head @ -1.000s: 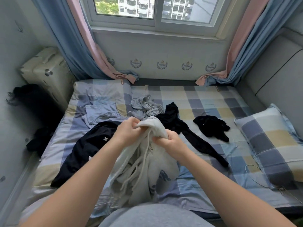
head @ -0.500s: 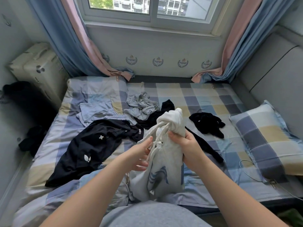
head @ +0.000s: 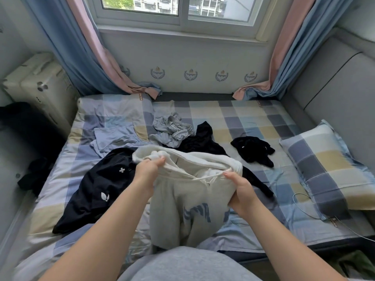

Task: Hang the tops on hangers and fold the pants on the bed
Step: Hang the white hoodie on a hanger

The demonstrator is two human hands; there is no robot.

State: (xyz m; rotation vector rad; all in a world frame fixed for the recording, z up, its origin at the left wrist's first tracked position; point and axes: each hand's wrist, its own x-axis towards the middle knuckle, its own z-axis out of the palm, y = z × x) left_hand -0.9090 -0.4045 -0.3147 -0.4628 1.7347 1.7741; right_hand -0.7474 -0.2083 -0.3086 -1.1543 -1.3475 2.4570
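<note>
A cream hooded top (head: pixel 186 201) with blue lettering and a drawstring hangs in front of me above the checked bed (head: pixel 251 118). My left hand (head: pixel 148 171) grips its hood edge on the left. My right hand (head: pixel 239 191) grips the top's right side near the drawstring. The hood is spread wide between both hands. On the bed lie a dark navy garment (head: pixel 97 191) with white logos, a light blue garment (head: pixel 115 136), a crumpled grey garment (head: pixel 172 130), a long black garment (head: pixel 205 138) and a small black garment (head: pixel 253 151). No hanger is in view.
A checked pillow (head: pixel 328 169) lies at the bed's right side by a grey padded wall. A thin white cable (head: pixel 304 205) trails over the bed's right front. A cream suitcase (head: pixel 40 92) and dark clothes stand left of the bed. Curtains hang beside the window.
The bunched cream top has been opened out: my left hand took hold of the hood's left edge, my right hand shifted right, and the hood is now stretched between them.
</note>
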